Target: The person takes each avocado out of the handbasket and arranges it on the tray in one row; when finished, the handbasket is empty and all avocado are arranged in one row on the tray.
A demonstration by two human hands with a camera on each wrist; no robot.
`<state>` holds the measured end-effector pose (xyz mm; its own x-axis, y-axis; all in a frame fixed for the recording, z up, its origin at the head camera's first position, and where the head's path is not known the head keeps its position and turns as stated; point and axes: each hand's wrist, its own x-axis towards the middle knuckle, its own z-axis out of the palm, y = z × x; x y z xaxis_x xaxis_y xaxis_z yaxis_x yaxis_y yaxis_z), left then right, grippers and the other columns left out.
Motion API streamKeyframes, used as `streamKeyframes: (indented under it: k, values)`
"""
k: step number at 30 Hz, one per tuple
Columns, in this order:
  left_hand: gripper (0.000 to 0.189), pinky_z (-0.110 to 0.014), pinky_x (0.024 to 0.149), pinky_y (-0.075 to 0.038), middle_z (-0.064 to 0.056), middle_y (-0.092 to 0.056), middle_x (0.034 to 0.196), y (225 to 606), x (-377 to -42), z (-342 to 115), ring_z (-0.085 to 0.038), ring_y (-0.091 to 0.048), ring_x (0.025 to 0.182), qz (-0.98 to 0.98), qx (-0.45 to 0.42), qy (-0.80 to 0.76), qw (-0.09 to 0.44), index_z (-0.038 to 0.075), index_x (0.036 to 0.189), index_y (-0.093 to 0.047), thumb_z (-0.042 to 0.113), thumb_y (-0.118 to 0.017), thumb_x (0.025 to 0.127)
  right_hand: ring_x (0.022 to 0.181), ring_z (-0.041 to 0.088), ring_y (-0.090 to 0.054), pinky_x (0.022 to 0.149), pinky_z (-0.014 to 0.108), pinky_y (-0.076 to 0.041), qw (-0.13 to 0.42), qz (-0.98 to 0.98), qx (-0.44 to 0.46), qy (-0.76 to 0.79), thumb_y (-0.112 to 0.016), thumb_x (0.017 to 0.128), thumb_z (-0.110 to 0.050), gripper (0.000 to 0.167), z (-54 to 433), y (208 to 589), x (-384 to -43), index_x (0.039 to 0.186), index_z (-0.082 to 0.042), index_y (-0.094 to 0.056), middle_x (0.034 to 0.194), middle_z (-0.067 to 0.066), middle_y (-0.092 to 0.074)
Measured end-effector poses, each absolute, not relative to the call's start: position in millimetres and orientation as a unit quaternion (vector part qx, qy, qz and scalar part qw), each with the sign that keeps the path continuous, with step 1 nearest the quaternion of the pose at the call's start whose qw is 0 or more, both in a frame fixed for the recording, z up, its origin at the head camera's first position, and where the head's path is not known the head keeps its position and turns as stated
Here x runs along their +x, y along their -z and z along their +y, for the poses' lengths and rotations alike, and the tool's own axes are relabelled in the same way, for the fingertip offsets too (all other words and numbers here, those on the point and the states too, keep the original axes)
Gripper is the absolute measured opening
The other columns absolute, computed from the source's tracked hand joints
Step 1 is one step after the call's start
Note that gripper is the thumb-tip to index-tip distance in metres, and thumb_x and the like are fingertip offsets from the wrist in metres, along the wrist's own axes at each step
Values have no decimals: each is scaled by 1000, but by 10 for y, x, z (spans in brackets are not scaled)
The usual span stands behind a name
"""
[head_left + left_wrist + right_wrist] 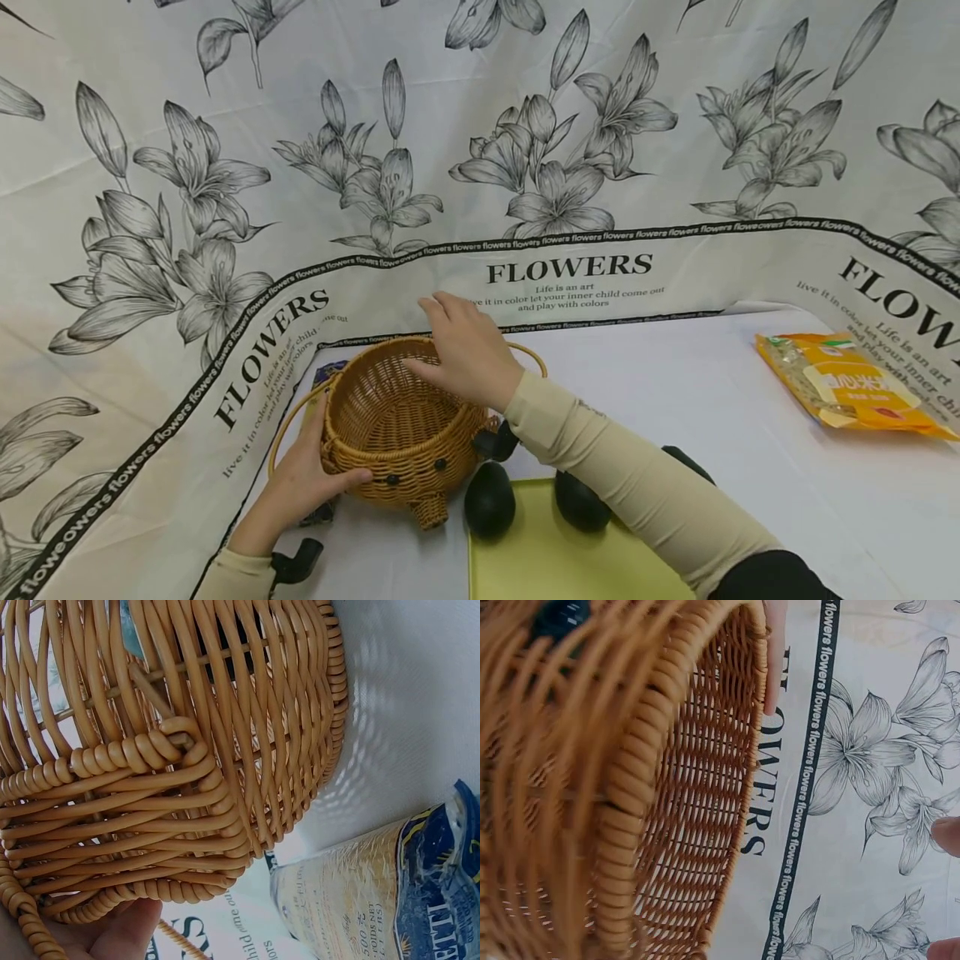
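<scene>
A round brown wicker basket (pixel 390 467), with two loop handles and a small snout-like bump with black dots, tips toward the front. My left hand (pixel 300 487) grips its left side, the thumb lying along the front weave. In the left wrist view, fingers of the left hand (pixel 124 934) touch the wicker basket (pixel 262 712). Over the basket's right rim, my right hand (pixel 472 346) has its fingers extended and holds nothing. Fingertips of that hand (pixel 949 834) show at the edge of the right wrist view, apart from the basket (pixel 622 795).
One dark avocado-shaped object (pixel 490 500) sits by the yellow-green tray (pixel 517 567); another (pixel 582 502) is partly behind the right forearm. An orange food bag (pixel 855 383) lies far right. A spaghetti packet (pixel 352 900) lies beside the basket. Flower-printed cloth (pixel 570 292) hangs behind.
</scene>
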<state>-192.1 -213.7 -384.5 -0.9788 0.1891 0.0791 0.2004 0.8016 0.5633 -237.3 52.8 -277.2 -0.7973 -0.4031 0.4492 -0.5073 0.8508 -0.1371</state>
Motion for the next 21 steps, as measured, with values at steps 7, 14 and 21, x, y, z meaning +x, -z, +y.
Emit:
streamKeyframes:
  k: [7, 14, 21]
  values:
    - [125, -64, 95, -40, -26, -10, 156, 3829, -1927, -2138, -51, -37, 130, -949, -100, 299, 2, 15, 152, 11, 57, -74, 71, 131, 29, -45, 107, 42, -39, 183, -943, 257, -109, -58, 85, -57, 79, 388, 2709, -2509, 144, -8, -36, 144, 14, -43]
    - [124, -64, 95, -39, -26, -10, 156, 3839, -1938, -2149, -51, -37, 131, -947, -103, 304, 3, 16, 152, 13, 56, -74, 72, 133, 30, -42, 105, 44, -42, 136, -952, 259, -91, -58, 86, -57, 82, 224, 2752, -2621, 146, -8, -32, 147, 14, -39]
    - [125, -64, 95, -39, -26, -10, 156, 3852, -1934, -2144, -51, -37, 131, -947, -104, 305, 3, 16, 152, 12, 55, -75, 72, 131, 28, -46, 100, 41, -47, 115, -954, 269, -62, -57, 86, -57, 80, 47, 2840, -2741, 145, -9, -34, 145, 12, -42]
